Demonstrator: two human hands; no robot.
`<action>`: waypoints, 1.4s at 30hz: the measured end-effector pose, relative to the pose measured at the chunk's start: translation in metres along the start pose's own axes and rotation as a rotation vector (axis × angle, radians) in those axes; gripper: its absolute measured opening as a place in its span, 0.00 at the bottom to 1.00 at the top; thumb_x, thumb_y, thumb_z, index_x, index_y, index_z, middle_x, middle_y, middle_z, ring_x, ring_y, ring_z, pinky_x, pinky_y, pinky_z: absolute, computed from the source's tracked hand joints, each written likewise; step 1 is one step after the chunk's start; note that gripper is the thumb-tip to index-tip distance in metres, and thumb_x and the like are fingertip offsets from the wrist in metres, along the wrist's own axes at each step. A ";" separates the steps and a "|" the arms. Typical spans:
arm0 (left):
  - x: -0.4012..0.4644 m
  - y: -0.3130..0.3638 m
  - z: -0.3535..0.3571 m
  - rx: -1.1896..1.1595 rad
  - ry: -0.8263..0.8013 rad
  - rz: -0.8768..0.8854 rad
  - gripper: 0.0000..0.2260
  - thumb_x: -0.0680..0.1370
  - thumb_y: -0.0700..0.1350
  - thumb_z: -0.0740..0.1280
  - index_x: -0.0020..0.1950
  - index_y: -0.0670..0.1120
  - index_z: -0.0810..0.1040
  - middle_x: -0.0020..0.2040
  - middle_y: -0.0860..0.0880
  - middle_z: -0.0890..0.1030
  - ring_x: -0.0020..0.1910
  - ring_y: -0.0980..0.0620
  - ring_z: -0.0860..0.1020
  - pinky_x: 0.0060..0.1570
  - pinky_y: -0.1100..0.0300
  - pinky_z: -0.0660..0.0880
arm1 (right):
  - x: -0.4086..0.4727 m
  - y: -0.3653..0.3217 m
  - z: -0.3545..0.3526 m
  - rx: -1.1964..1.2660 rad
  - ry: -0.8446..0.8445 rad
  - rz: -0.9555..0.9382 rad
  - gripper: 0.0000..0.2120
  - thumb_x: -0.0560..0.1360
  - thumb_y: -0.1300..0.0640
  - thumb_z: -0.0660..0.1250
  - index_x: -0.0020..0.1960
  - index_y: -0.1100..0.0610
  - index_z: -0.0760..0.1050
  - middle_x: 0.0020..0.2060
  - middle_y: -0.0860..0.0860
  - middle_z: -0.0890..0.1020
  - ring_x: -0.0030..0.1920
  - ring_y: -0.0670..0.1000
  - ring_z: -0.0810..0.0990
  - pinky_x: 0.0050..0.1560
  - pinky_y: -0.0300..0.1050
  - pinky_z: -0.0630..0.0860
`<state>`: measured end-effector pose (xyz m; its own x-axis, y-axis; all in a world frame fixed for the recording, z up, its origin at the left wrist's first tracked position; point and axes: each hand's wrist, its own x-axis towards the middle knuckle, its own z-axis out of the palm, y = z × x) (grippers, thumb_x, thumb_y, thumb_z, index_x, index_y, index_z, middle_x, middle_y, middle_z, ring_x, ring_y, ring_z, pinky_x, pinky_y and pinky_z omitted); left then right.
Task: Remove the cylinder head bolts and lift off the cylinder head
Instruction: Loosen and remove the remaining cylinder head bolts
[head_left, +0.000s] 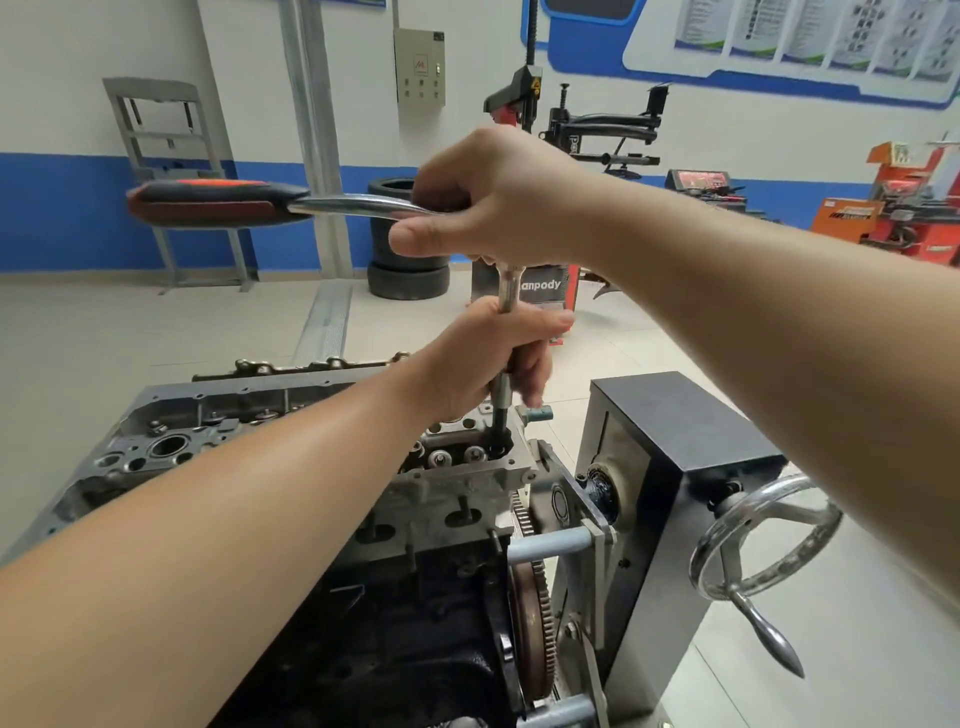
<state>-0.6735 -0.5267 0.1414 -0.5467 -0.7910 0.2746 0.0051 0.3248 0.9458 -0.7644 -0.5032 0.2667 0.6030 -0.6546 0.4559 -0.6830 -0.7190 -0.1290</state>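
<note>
Seemingly mid-removal, the head view shows a ratchet wrench (270, 203) held level above the engine, its red and black handle pointing left while the right hand (488, 200) curls over the ratchet's head, probably to keep downward pressure and stop the drive from rocking off. Below it, the left hand (493, 358) wraps around the long extension bar (503, 400), fingers clamped on the shaft; this looks like a steadying hold so the bar stays upright over the bolt. The bar drops into a bolt hole at the far right corner of the cylinder head (457, 467), where the socket end is sunk out of sight, so whether the bolt is loose cannot be told. The cylinder head sits on top of the dark engine block (405, 623), not yet lifted. The whole engine hangs on an engine stand (670, 467) at its right end, with a toothed flywheel (535, 618) beside the mounting plate and a chrome handwheel (763, 540) further right for turning the engine. Stacked tyres (405, 260) stand by the far wall.
</note>
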 end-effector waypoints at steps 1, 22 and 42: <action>-0.001 -0.002 0.003 -0.025 0.019 -0.021 0.25 0.85 0.46 0.63 0.28 0.44 0.64 0.22 0.44 0.67 0.22 0.46 0.66 0.29 0.59 0.69 | -0.001 0.001 -0.003 0.060 -0.017 0.031 0.25 0.78 0.37 0.71 0.42 0.61 0.78 0.26 0.45 0.73 0.26 0.42 0.68 0.28 0.35 0.66; -0.080 0.078 -0.113 1.236 0.788 0.601 0.16 0.83 0.55 0.62 0.63 0.45 0.75 0.58 0.46 0.77 0.60 0.45 0.74 0.58 0.52 0.69 | 0.010 0.000 0.012 -0.304 0.113 0.128 0.21 0.80 0.36 0.66 0.37 0.50 0.75 0.31 0.47 0.78 0.33 0.49 0.75 0.31 0.43 0.65; -0.126 0.159 0.001 2.167 0.163 -0.210 0.19 0.86 0.59 0.53 0.41 0.50 0.58 0.36 0.53 0.67 0.30 0.56 0.64 0.20 0.63 0.58 | -0.049 0.010 0.137 1.011 0.708 0.596 0.20 0.77 0.41 0.65 0.37 0.55 0.67 0.29 0.55 0.66 0.29 0.51 0.63 0.30 0.48 0.61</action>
<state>-0.6048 -0.3752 0.2569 -0.3565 -0.8699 0.3407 -0.7804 0.0767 -0.6206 -0.7440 -0.5102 0.1223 -0.2198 -0.8830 0.4147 0.0176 -0.4286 -0.9033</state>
